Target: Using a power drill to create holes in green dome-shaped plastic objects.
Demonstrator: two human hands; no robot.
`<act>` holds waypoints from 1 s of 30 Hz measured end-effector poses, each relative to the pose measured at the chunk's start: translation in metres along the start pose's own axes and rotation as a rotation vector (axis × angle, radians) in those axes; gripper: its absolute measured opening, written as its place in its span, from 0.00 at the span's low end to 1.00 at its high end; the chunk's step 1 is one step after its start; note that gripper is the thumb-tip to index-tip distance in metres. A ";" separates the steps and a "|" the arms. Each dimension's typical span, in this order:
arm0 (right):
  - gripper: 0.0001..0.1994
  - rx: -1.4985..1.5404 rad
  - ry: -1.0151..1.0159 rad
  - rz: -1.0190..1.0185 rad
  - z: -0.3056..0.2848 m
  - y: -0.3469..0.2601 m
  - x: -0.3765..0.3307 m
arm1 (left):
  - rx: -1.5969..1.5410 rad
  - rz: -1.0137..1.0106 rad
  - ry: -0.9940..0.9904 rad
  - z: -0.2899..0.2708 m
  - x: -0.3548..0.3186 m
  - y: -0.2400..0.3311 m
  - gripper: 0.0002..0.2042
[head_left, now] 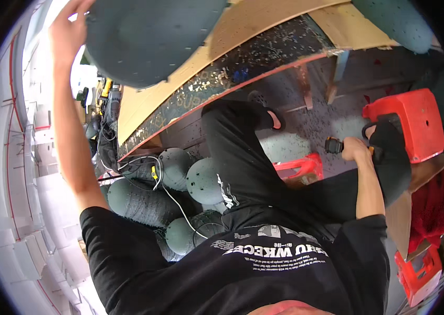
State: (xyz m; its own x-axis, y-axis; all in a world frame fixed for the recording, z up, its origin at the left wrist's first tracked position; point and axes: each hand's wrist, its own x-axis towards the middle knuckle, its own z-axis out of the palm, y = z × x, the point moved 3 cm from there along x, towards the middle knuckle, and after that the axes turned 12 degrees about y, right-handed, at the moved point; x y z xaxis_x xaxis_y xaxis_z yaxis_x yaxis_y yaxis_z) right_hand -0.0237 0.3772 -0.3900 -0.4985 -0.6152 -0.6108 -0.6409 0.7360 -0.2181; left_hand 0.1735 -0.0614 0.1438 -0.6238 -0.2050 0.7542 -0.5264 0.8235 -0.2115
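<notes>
My left hand is raised at the upper left, its fingers against the edge of a large, smooth, grey-green rounded piece with dark specks on it. The fingers look curled at the edge, partly cut off by the top of the view. That piece stands over cardboard on a workbench. Low over my bent leg at the right, my right hand is closed round a black-and-yellow cordless power tool. Most of the tool's handle is hidden by the fingers, and its exact kind is hard to make out.
Several grey-green rounded pieces lie at the lower left, with a white cable across them. Tools sit by the bench's left end. A red plastic stool and a cardboard box with red cloth stand right. Chips litter the bench.
</notes>
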 end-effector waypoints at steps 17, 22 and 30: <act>0.15 0.114 0.104 -0.028 -0.005 0.026 -0.020 | -0.614 0.431 -0.183 0.124 -0.030 0.197 0.06; 0.15 0.100 0.091 -0.013 -0.004 0.026 -0.016 | -0.611 0.379 -0.237 0.127 -0.028 0.194 0.07; 0.15 0.087 0.068 -0.037 -0.009 0.016 -0.009 | -0.543 0.356 -0.244 0.129 -0.025 0.186 0.07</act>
State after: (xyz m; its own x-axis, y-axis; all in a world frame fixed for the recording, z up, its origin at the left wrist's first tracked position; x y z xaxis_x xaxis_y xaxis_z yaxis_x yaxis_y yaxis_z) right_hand -0.0345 0.3922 -0.3810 -0.5161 -0.6579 -0.5485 -0.6081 0.7324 -0.3064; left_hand 0.0161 0.0289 0.0055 -0.8506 0.0661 0.5216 0.0585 0.9978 -0.0311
